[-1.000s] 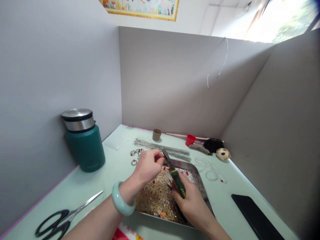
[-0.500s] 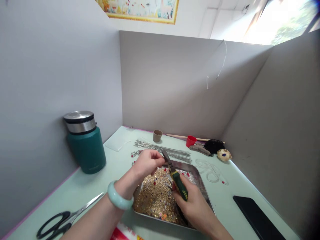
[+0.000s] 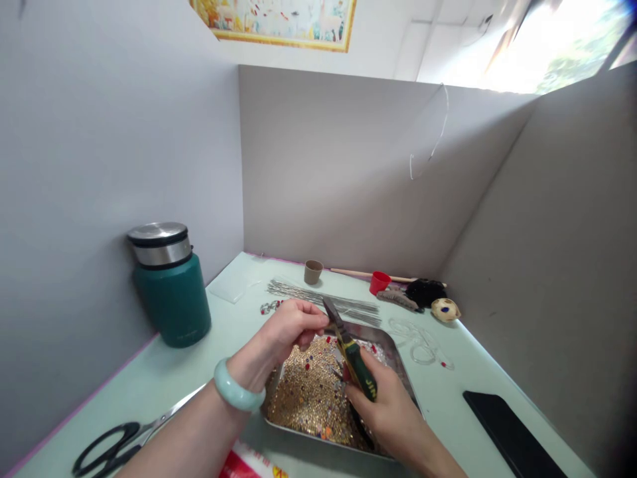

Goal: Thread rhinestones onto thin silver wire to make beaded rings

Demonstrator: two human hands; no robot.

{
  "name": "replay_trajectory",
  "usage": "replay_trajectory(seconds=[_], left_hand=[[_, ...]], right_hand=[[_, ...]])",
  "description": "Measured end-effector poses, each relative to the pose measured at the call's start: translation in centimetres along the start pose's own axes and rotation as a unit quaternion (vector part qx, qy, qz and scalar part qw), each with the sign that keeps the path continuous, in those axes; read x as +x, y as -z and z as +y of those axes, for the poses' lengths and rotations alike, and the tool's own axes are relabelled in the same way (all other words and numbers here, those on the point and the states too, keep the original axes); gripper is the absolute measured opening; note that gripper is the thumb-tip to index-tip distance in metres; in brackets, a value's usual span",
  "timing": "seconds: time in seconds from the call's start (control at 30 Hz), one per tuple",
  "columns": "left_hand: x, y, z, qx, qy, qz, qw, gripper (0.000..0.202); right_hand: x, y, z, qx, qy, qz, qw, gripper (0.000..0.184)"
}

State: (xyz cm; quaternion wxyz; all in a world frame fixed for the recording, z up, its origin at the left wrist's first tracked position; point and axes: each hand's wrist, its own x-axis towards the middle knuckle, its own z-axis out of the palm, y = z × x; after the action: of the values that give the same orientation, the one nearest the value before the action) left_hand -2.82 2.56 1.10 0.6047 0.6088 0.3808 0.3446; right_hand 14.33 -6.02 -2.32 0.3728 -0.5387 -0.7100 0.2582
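My right hand is wrapped round a pair of pliers with dark green and yellow handles, jaws pointing up and away. Beside the jaws, my left hand has thumb and forefinger pinched together. What sits in that pinch is too small to make out. Both hands are over a metal tray holding many gold beads and some red ones. A second tool with dark handles and pointed metal tips lies partly hidden by my right hand. Just beyond the tray lie thin metal wires.
At left stand a green flask and black-handled scissors. A brown cup and a red cup are at the back. Clear cord and a black phone-like slab lie right. Grey partitions enclose the table.
Both hands stay almost in place, the left wrist shifting slightly. The view has moved a little; the pliers remain beside the left fingertips.
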Motion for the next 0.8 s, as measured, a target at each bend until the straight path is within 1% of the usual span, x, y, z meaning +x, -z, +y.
replay_trajectory(seconds=[0.03,0.1,0.17,0.23,0.27,0.3,0.33,0.4,0.43,0.5,0.53,0.57,0.6,0.63,0.7,0.73,0.77,0.8], left_hand=[[0.0,0.0,0.0,0.025,-0.003,0.020,0.999,0.014],[0.0,-0.3,-0.2,0.124,-0.021,0.090,0.988,0.013],[-0.1,-0.7,-0.4,0.234,-0.052,0.158,0.958,0.013],[-0.1,-1.0,-0.5,0.297,-0.078,0.191,0.933,0.013],[-0.1,-1.0,-0.5,0.298,-0.084,0.192,0.931,0.013],[-0.1,-1.0,-0.5,0.280,-0.082,0.184,0.939,0.013],[-0.1,-0.9,-0.4,0.245,-0.072,0.167,0.952,0.012],[-0.1,-0.6,-0.1,0.143,-0.034,0.112,0.983,0.011],[0.0,-0.4,0.0,0.092,-0.015,0.078,0.993,0.011],[0.0,-0.1,0.1,0.025,0.007,0.025,0.999,0.011],[0.0,0.0,0.1,0.016,0.009,0.015,1.000,0.011],[0.0,0.0,0.1,0.026,0.007,0.019,0.999,0.011],[0.0,0.0,0.0,0.052,0.004,0.035,0.998,0.011],[0.0,-0.1,-0.1,0.092,-0.003,0.064,0.994,0.010],[0.0,-0.4,-0.3,0.190,-0.030,0.136,0.972,0.010],[0.1,-0.5,-0.4,0.228,-0.043,0.162,0.959,0.010],[0.1,-0.6,-0.4,0.248,-0.052,0.175,0.952,0.010],[0.2,-0.6,-0.5,0.250,-0.057,0.176,0.950,0.011]], right_hand=[[0.0,-0.1,0.3,-0.013,0.010,0.005,1.000,0.052],[0.1,-0.6,1.0,-0.057,0.034,0.026,0.997,0.061],[0.2,-1.2,1.7,-0.106,0.032,0.048,0.993,0.069],[0.2,-1.4,1.8,-0.122,0.024,0.063,0.990,0.072],[0.2,-1.4,1.7,-0.113,0.026,0.063,0.991,0.071],[0.2,-1.3,1.3,-0.094,0.029,0.058,0.993,0.069],[0.2,-1.0,0.9,-0.069,0.033,0.048,0.996,0.063],[0.1,-0.4,0.1,-0.023,0.016,0.019,0.999,0.045],[0.1,-0.1,-0.3,-0.008,0.002,0.003,1.000,0.034],[0.0,0.2,-0.6,0.009,-0.017,-0.029,0.999,0.019],[0.0,0.2,-0.6,0.012,-0.018,-0.037,0.999,0.018],[0.1,0.1,-0.4,0.011,-0.013,-0.034,0.999,0.021],[0.1,-0.1,-0.2,0.006,-0.003,-0.021,1.000,0.029],[0.1,-0.3,0.1,-0.004,0.009,0.001,1.000,0.040],[0.3,-0.8,0.7,-0.034,0.032,0.045,0.998,0.063],[0.3,-1.1,1.0,-0.045,0.033,0.052,0.997,0.067],[0.4,-1.2,1.2,-0.049,0.035,0.051,0.997,0.070],[0.4,-1.3,1.4,-0.049,0.036,0.043,0.997,0.071]])
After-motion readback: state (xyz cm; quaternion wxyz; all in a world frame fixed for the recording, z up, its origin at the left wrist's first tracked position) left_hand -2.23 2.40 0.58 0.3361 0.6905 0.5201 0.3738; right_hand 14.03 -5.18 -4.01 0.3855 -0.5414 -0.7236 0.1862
